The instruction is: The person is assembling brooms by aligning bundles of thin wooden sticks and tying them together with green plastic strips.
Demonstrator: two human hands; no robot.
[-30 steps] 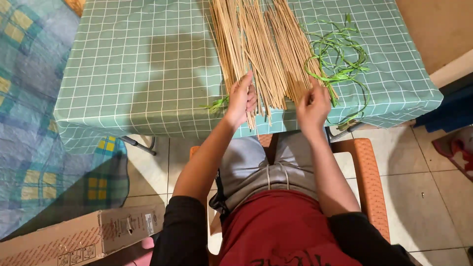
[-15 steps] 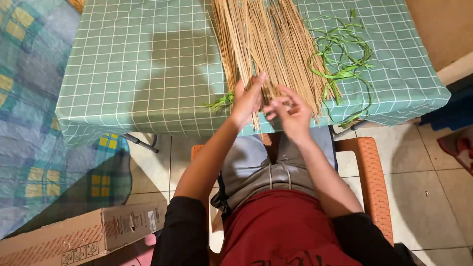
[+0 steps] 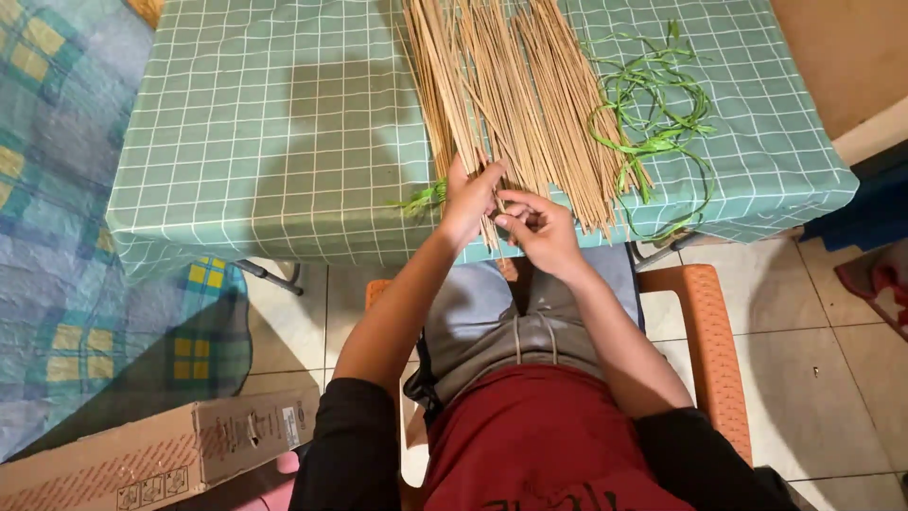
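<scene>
A big bundle of thin tan sticks (image 3: 515, 95) lies lengthwise on a table covered with a green checked cloth (image 3: 284, 142). My left hand (image 3: 470, 199) rests on the near ends of the sticks and pinches one of them. Close beside it, my right hand (image 3: 537, 225) has its fingers closed on the end of the same stick at the table's front edge. The two hands touch at the fingertips. A few green strips (image 3: 424, 197) poke out just left of my left hand.
A tangle of green leaf strips (image 3: 657, 123) lies right of the sticks. I sit on an orange plastic chair (image 3: 705, 322) over a tiled floor. A long cardboard box (image 3: 151, 454) lies at lower left, a blue checked mat (image 3: 57, 246) at far left.
My hands were spread apart on the stick ends; they have come together at the middle of the bundle's near edge and now pinch a stick between them.
</scene>
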